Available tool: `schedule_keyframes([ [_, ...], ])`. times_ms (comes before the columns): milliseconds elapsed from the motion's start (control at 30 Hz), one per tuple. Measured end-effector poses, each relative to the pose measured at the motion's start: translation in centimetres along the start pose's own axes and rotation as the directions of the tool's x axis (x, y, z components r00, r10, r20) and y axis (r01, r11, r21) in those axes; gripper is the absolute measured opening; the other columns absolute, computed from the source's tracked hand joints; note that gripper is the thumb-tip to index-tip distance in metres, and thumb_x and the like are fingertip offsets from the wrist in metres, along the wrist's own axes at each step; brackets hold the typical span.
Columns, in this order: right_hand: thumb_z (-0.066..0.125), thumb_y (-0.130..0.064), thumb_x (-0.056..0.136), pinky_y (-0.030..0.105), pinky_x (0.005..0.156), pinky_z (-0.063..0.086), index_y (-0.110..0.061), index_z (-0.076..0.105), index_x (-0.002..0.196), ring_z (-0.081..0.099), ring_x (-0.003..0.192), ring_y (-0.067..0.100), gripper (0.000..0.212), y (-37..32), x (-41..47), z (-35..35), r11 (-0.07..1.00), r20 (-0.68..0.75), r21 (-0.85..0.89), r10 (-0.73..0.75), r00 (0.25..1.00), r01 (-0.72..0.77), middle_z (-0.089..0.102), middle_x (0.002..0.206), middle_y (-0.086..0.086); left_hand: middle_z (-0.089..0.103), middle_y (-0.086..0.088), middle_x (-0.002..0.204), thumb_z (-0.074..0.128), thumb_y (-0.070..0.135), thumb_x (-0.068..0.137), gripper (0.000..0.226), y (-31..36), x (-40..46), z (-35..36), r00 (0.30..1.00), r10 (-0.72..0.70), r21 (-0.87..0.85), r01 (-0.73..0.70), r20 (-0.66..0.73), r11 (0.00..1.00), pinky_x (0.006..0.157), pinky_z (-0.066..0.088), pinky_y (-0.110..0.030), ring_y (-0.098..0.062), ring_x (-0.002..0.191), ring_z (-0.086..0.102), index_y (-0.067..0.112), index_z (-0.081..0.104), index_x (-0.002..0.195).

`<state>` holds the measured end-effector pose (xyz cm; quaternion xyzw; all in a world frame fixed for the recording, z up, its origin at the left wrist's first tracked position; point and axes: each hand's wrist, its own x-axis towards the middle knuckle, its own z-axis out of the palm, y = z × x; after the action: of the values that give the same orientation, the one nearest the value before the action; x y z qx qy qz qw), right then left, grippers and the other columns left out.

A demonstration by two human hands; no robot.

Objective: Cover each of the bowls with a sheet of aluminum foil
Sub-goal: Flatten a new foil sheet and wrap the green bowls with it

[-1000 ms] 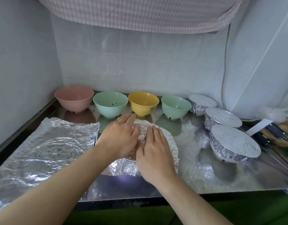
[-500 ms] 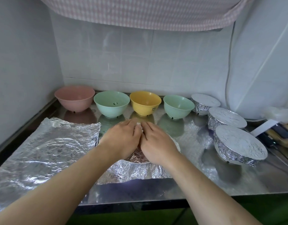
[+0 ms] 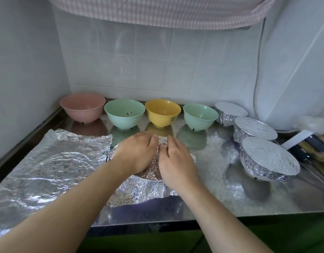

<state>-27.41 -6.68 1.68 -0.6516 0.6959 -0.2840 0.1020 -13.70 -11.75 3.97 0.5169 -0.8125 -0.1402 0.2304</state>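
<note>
A bowl draped with a crinkled foil sheet (image 3: 144, 187) stands at the middle of the steel counter (image 3: 212, 199). My left hand (image 3: 135, 154) and my right hand (image 3: 175, 165) lie on top of it, fingers curled over the far rim and pinching the foil there. The bowl itself is hidden under foil and hands. Behind it, a pink bowl (image 3: 82, 110), a green bowl (image 3: 124, 114), a yellow bowl (image 3: 163, 112) and a second green bowl (image 3: 200, 115) stand uncovered in a row. Three foil-covered bowls (image 3: 269, 157) sit at the right.
Loose foil sheets (image 3: 53, 165) lie flat on the counter's left part. A white appliance (image 3: 294, 70) with a cable stands at the back right, with dark tools (image 3: 307, 148) beside it. A checked cloth (image 3: 157, 11) hangs overhead. Tiled walls close the left and back.
Both hands slid from the top of the foil toward the bowl's far rim and curled their fingers over it. The near foil flap now hangs free.
</note>
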Motion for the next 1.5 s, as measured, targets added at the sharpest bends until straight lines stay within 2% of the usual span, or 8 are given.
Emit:
schedule_keyframes([
  [167, 0.016, -0.049, 0.097, 0.040, 0.094, 0.049, -0.012, 0.057, 0.122, 0.057, 0.109, 0.029, 0.060, -0.6, 0.3, -0.4, 0.991, -0.079, -0.132, -0.003, 0.997, -0.007, 0.061, 0.117, 0.010, 0.071, -0.009, 0.115, 0.049, 0.021, 0.107, 0.021, 0.4, -2.5, 0.5, 0.948, -0.144, -0.282, 0.061, -0.285, 0.957, 0.092, 0.046, -0.043, -0.030, 0.109, 0.060, 0.011, 0.067, 0.112],
  [333, 0.032, -0.042, 0.108, 0.039, 0.103, 0.044, -0.010, 0.052, 0.132, 0.053, 0.123, 0.030, 0.044, -0.4, 0.5, -0.5, 0.995, -0.011, -0.101, 0.023, 1.000, -0.024, 0.057, 0.130, 0.011, 0.055, -0.016, 0.151, 0.035, 0.039, 0.103, 0.056, 0.1, -4.9, 1.9, 0.951, -0.142, -0.167, 0.099, -0.274, 0.981, 0.121, 0.035, -0.041, -0.030, 0.145, 0.043, 0.003, 0.059, 0.138],
  [500, 0.037, -0.046, 0.112, 0.034, 0.128, 0.014, -0.013, 0.025, 0.166, 0.016, 0.160, 0.017, 0.065, -0.1, -1.3, -1.8, 0.994, 0.054, 0.100, 0.033, 0.998, -0.038, 0.022, 0.174, 0.003, 0.055, -0.011, 0.152, 0.033, 0.044, 0.103, 0.059, 0.2, -4.7, 1.8, 0.942, -0.190, -0.227, 0.128, -0.276, 0.965, 0.120, 0.034, -0.038, -0.026, 0.144, 0.043, 0.006, 0.059, 0.140],
  [800, 0.027, -0.049, 0.112, 0.034, 0.129, 0.013, -0.012, 0.024, 0.167, 0.013, 0.162, 0.020, 0.067, 0.8, -1.4, -1.2, 1.000, 0.074, 0.025, 0.012, 0.997, -0.014, 0.018, 0.175, 0.001, 0.045, -0.019, 0.158, 0.044, 0.043, 0.103, 0.066, 1.1, -7.0, 2.8, 0.928, -0.083, -0.104, 0.049, -0.364, 0.993, 0.122, 0.033, -0.042, -0.031, 0.148, 0.038, 0.000, 0.045, 0.153],
  [1133, 0.032, -0.039, 0.114, 0.040, 0.119, 0.034, -0.017, 0.046, 0.153, 0.039, 0.148, 0.020, 0.046, -0.5, 2.5, -2.3, 0.965, 0.233, -0.160, -0.167, 0.958, 0.207, 0.045, 0.159, 0.000, 0.047, -0.021, 0.157, 0.037, 0.051, 0.102, 0.073, 0.3, -7.4, 2.8, 0.940, -0.026, -0.033, 0.016, -0.341, 0.999, 0.120, 0.037, -0.045, -0.035, 0.146, 0.042, -0.002, 0.046, 0.151],
  [1267, 0.028, -0.042, 0.110, 0.046, 0.104, 0.046, -0.015, 0.056, 0.133, 0.054, 0.128, 0.025, 0.045, -0.2, 2.6, -1.4, 0.948, 0.132, -0.226, -0.198, 0.971, 0.224, 0.058, 0.135, 0.001, 0.036, -0.011, 0.165, 0.038, 0.050, 0.103, 0.069, 0.7, -7.5, 1.6, 0.962, -0.047, -0.116, 0.016, -0.269, 0.993, 0.121, 0.034, -0.042, -0.027, 0.151, 0.034, 0.008, 0.036, 0.158],
  [1433, 0.019, -0.035, 0.097, 0.048, 0.104, 0.049, -0.007, 0.058, 0.138, 0.056, 0.127, 0.031, 0.064, -0.3, 2.6, -1.0, 0.951, 0.174, -0.230, -0.169, 0.970, 0.207, 0.062, 0.135, 0.009, 0.062, -0.016, 0.113, 0.036, 0.028, 0.103, 0.034, 0.7, -2.5, -0.2, 0.991, 0.032, -0.015, -0.035, -0.129, 0.999, 0.090, 0.052, -0.052, -0.041, 0.103, 0.060, 0.004, 0.059, 0.111],
  [1500, 0.024, -0.025, 0.097, 0.049, 0.110, 0.047, 0.000, 0.058, 0.142, 0.054, 0.132, 0.035, 0.062, -0.1, 2.6, -0.8, 0.949, 0.236, -0.212, -0.181, 0.955, 0.232, 0.062, 0.139, 0.016, 0.063, -0.021, 0.113, 0.026, 0.028, 0.105, 0.044, 0.1, -0.9, 0.2, 0.997, 0.062, 0.073, -0.065, 0.048, 0.995, 0.086, 0.056, -0.056, -0.043, 0.102, 0.063, 0.000, 0.059, 0.111],
])
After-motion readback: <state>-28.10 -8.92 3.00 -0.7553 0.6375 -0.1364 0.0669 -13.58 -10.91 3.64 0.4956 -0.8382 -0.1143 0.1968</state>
